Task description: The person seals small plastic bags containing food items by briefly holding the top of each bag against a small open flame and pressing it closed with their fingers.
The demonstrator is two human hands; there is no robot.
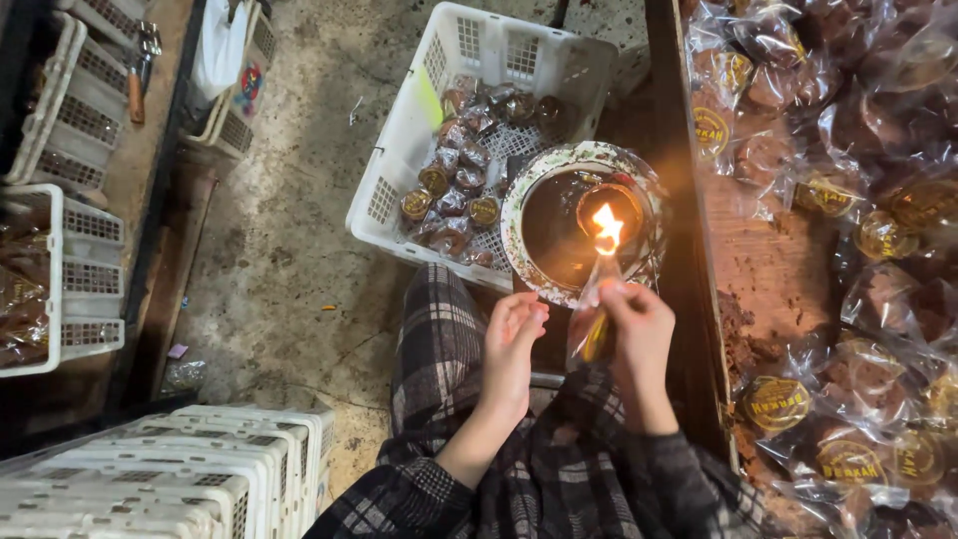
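My right hand (639, 334) pinches the top of a clear plastic packet (591, 324) with a brown treat and a yellow round label, holding its edge at a flame (607, 230). The flame burns in a small lamp inside a patterned bowl (524, 205) right in front of me. My left hand (514, 344) hovers beside the packet, fingers loosely curled, just touching its lower side. My plaid-clad knee (439, 319) sits below the bowl.
A white plastic crate (399, 150) with several sealed packets stands left of the bowl on the concrete floor. A wooden tray (788, 260) heaped with wrapped brown treats fills the right. More white crates (70, 289) stand at the left and a stack of crates (200, 469) at the bottom left.
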